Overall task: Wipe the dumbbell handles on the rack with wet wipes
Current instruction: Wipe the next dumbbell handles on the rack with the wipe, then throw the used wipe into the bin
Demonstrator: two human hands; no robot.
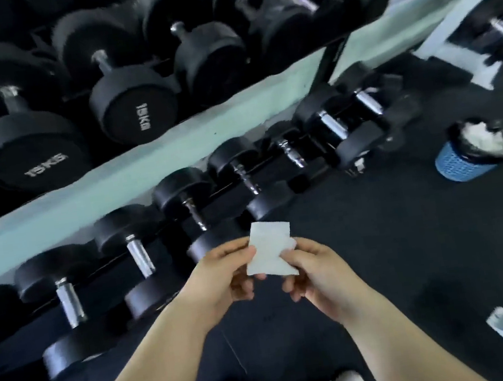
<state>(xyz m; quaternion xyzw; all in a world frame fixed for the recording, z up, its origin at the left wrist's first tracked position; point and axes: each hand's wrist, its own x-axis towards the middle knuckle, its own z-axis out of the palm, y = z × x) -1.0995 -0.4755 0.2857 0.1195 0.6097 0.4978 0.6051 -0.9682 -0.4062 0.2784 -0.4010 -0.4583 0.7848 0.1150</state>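
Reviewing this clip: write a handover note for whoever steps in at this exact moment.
Hands: the left hand pinches the left edge of the wet wipe; the right hand pinches its right edge.
The wipe is spread between them, in front of the lower row of dumbbells, touching no handle.
A blue basket on the floor to the right holds white crumpled material, possibly used wipes.
Done: wipe in hand; which handles are already wiped cannot be told.
Left: bring the wipe to a handle, probably the nearest handle, and rub; then the rest, upper row included.
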